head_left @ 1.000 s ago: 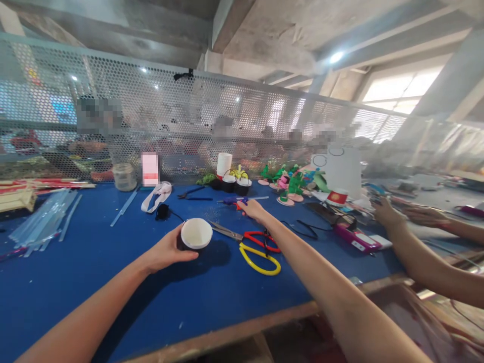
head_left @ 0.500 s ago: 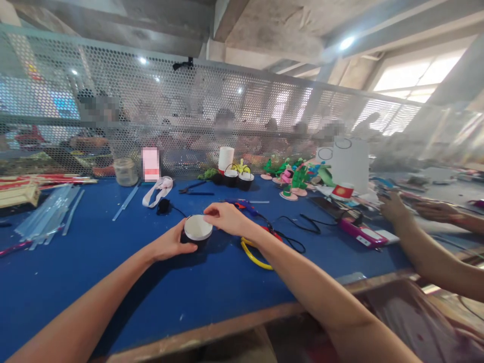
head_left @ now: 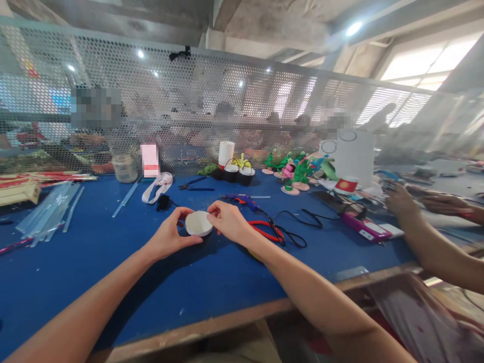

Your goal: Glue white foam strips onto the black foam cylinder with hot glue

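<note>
Between my two hands is a small round pot [head_left: 198,224] with a white inside and rim; its dark outer wall is mostly hidden now. My left hand [head_left: 168,236] curls around its left side, thumb along the near edge. With thumb and fingertips, my right hand [head_left: 227,220] pinches the rim on the right. Just beyond that hand lies a blue glue gun [head_left: 242,200] with a clear glue stick. Farther back stand a black mini bucket [head_left: 231,174] and a second black bucket [head_left: 246,176], both white inside with thin handles.
Pliers [head_left: 196,185], a white ribbon loop [head_left: 159,187] and clear glue sticks [head_left: 49,212] lie on the blue table. Green and pink figures [head_left: 300,174] stand at the back right, near a purple power strip [head_left: 365,227]. A co-worker's hands [head_left: 401,204] are at the right.
The pot has turned in my hands, so more white and less of its black side shows. My right fingers have shifted slightly right along the rim. The view has moved a little.
</note>
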Motion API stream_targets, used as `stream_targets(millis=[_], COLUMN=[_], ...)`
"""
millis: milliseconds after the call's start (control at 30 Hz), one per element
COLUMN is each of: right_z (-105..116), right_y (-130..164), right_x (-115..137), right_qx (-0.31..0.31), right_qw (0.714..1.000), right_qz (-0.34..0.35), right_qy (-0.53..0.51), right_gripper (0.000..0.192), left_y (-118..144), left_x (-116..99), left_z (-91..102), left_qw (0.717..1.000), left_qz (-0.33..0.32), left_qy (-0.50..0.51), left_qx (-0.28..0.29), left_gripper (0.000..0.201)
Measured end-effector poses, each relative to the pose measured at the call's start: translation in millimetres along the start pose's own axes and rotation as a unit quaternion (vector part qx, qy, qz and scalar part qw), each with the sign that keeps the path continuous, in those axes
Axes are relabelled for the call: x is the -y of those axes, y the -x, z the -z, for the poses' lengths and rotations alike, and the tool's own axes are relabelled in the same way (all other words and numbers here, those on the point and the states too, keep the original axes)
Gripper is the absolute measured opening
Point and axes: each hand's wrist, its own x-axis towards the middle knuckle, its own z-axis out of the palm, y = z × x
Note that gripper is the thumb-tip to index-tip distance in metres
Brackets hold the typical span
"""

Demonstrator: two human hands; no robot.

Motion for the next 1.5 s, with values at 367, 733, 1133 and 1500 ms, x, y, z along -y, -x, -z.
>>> stream_targets(millis=[367, 733, 1133, 1500], right_z=[-1, 5, 28, 15], right_y=[-1, 1, 50, 48], right_x=[-3, -2, -13, -19], right_qx=[0.006, -0.017, -0.163, -0.151], right_qw=[0.999, 0.996, 0.963, 0.968], right_qz=[0.009, 0.043, 0.198, 0.194], right_qy=[-0.039, 0.076, 0.09, 0.041], right_gripper=[0.006, 0.015, 0.01, 0.008], left_y=[0, -19, -120, -191], left_x=[0, 7, 63, 88], left_z=[2.7, 26.5, 102.2, 69.5], left_qw=[0.996, 0.953, 0.813, 0.798], left_qz=[-0.039, 0.055, 0.164, 0.075], left_qy=[-0.078, -0.283, -0.558, -0.595], left_qx=[0.017, 0.091, -0.036, 0.056], left_gripper=[0.047, 0.08, 0.039, 0.032])
